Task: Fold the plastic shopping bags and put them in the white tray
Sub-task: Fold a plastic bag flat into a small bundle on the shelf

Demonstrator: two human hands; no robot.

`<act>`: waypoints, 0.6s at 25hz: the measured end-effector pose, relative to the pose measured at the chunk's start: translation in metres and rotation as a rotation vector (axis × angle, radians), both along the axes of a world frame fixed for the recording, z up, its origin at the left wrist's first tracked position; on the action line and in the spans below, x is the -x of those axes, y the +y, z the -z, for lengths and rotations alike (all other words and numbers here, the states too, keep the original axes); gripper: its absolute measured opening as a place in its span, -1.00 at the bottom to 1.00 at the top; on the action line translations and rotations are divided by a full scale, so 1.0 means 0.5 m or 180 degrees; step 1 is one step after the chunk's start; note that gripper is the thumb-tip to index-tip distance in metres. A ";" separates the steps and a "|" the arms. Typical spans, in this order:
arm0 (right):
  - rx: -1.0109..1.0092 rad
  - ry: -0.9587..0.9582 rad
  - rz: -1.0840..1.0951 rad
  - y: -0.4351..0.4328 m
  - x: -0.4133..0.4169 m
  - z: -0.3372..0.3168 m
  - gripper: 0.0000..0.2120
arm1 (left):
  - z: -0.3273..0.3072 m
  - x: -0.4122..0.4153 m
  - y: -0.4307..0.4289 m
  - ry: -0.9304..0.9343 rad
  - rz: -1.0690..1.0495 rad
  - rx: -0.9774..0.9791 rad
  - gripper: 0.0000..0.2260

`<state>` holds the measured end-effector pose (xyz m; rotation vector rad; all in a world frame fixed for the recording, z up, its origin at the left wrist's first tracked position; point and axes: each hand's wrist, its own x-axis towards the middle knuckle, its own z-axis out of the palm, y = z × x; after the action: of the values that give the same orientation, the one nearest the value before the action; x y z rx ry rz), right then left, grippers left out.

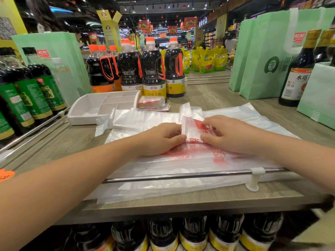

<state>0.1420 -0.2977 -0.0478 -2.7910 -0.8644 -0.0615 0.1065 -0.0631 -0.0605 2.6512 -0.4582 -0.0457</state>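
Forearms (72, 178) cross rail (181, 175). Left grip (159, 138), right grip (230, 134) both pinch part-folded bag (190, 128) on spread bags (181, 185), mid-surface (208, 95). Folding step seemingly underway; next needs one tighter fold, then move left to white tray (79, 121).

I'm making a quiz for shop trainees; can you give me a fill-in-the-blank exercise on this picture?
1. The left hand and the right hand hold a folded bag with ____ print.
2. The white tray stands to the ____ of both hands.
3. The bottles behind the tray have ____ caps.
4. The cloth bags at the right are ____.
Missing words: red, left, orange, green.
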 end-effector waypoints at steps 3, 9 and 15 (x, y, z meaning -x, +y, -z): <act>0.0164 0.0076 -0.0147 -0.007 0.000 0.000 -0.41 | -0.002 0.009 0.002 0.0173 -0.0068 0.0404 -0.63; 0.0445 0.0376 -0.0396 -0.030 0.000 -0.005 -0.21 | 0.007 0.008 0.026 0.0098 0.0124 0.0232 -0.39; 0.0335 0.0409 -0.0501 -0.031 -0.001 -0.008 -0.23 | -0.005 0.022 0.021 -0.0232 0.0315 -0.0290 -0.37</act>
<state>0.1426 -0.3133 -0.0438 -2.7742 -1.0793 0.1918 0.0957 -0.0526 -0.0578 2.7246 -0.6254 -0.0005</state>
